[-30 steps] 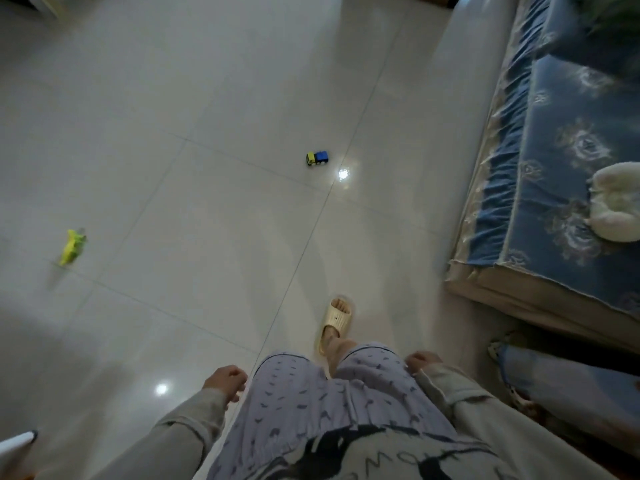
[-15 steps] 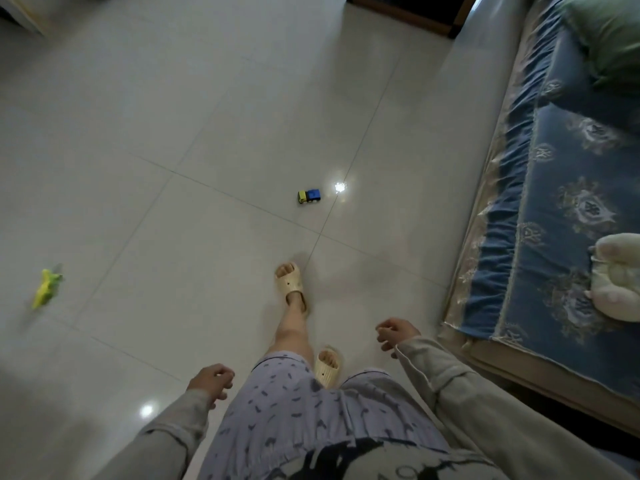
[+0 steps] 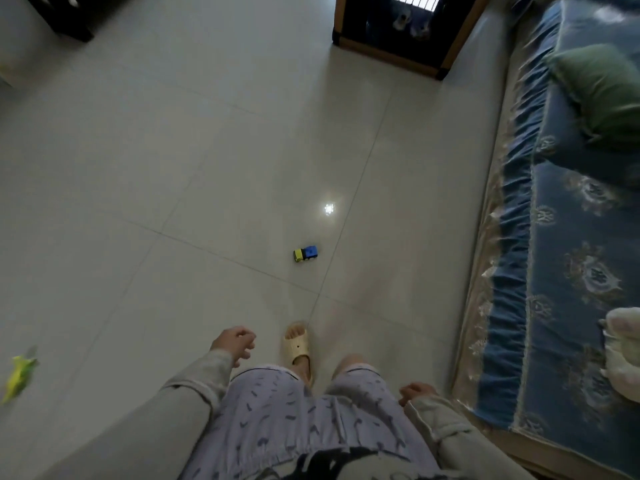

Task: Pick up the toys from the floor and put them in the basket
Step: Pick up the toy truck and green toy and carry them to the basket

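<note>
A small yellow and blue toy truck [image 3: 305,253] stands on the pale tiled floor, just ahead of my slippered foot [image 3: 296,344]. A yellow-green toy [image 3: 16,375] lies on the floor at the far left, blurred. My left hand [image 3: 234,342] swings in front of me, loosely curled and holding nothing. Low beside my hip is my right hand [image 3: 415,392], with its fingers curled in and nothing in it. No basket is in view.
A bed with a blue patterned cover [image 3: 571,258] runs along the right side, with a green pillow [image 3: 602,88] and a white soft thing [image 3: 623,348] on it. A dark wood-framed cabinet [image 3: 398,29] stands at the far end. Dark furniture [image 3: 65,15] is at top left.
I have walked forward: the toy truck is closer to my feet and the yellow-green toy has slid to the lower left. My left hand swung forward, my right hand back.
</note>
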`<control>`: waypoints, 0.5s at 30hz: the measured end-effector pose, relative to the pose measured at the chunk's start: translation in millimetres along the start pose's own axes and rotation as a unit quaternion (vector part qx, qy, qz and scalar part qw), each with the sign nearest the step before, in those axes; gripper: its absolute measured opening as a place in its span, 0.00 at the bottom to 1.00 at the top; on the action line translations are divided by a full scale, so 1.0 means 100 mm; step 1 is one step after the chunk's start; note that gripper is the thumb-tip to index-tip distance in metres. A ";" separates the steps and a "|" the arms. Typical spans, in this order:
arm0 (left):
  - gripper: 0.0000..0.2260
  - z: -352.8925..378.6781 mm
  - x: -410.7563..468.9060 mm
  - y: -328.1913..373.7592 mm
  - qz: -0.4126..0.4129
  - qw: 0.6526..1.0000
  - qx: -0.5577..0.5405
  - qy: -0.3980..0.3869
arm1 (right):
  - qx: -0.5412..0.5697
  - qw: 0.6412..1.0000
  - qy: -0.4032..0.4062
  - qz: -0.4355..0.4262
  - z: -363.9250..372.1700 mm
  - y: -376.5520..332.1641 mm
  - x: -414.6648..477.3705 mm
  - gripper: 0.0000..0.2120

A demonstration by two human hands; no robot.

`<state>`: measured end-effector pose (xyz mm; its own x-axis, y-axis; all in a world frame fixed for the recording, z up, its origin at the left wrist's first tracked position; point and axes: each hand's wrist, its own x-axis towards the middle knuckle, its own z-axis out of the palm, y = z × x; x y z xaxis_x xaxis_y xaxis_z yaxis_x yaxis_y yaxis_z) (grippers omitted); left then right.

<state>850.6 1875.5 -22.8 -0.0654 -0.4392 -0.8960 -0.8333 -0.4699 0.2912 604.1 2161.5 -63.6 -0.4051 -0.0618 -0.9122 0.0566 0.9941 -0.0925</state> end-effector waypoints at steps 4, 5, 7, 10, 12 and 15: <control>0.05 -0.15 0.17 0.55 0.035 0.999 -0.004 -0.003 | -0.019 1.000 -0.006 0.002 -0.18 -0.49 0.07 0.11; 0.05 -0.20 0.20 0.63 0.036 0.999 -0.005 -0.003 | -0.019 1.000 0.002 -0.001 -0.22 -0.62 0.10 0.13; 0.05 -0.26 0.28 0.74 0.031 1.000 0.002 -0.001 | -0.034 0.999 0.000 -0.009 -0.32 -0.90 0.16 0.12; 0.05 -0.35 0.40 0.79 0.005 1.000 -0.001 0.014 | -0.089 0.996 -0.012 -0.028 -0.52 -1.29 0.30 0.08; 0.05 -0.40 0.46 0.77 -0.019 0.999 -0.023 0.032 | -0.121 0.991 -0.027 -0.053 -0.66 -1.55 0.46 0.13; 0.04 -0.38 0.47 0.68 -0.074 0.991 -0.102 0.054 | -0.170 0.982 -0.038 -0.072 -0.94 -1.98 0.66 0.11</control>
<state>811.4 1793.7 -32.2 0.1170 -0.4287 -0.8958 -0.7009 -0.6747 0.2314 480.4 1969.3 -67.9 -0.3169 -0.1975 -0.9277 -0.3095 0.9461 -0.0957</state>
